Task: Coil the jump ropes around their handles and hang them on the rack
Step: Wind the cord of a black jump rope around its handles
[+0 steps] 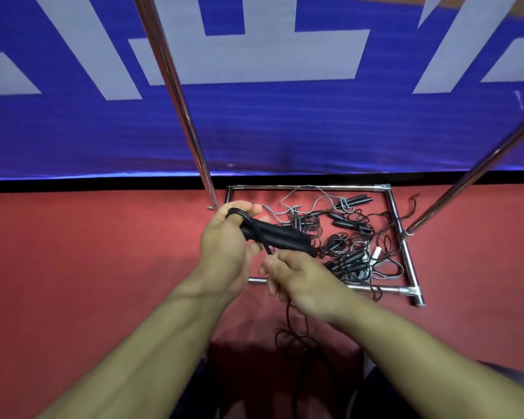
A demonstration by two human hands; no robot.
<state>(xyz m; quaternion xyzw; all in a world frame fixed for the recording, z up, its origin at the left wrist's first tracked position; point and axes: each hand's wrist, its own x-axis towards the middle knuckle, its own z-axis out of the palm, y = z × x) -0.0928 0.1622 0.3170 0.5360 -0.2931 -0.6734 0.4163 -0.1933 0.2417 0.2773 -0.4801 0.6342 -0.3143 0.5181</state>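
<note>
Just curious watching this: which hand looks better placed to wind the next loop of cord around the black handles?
The right hand, probably. It pinches the loose black cord just below the handles, with slack trailing to the floor, while the left hand grips the handles to steady them.

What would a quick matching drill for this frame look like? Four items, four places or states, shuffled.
Items:
1. left hand
2. right hand
3. pile of jump ropes
4. loose black cord

Places or states:
A. lies on the floor inside the metal rack base
B. grips the black handles
C. trails down below the hands
D. pinches the cord beside the handles

Pairs: 1-B, 2-D, 3-A, 4-C
</note>
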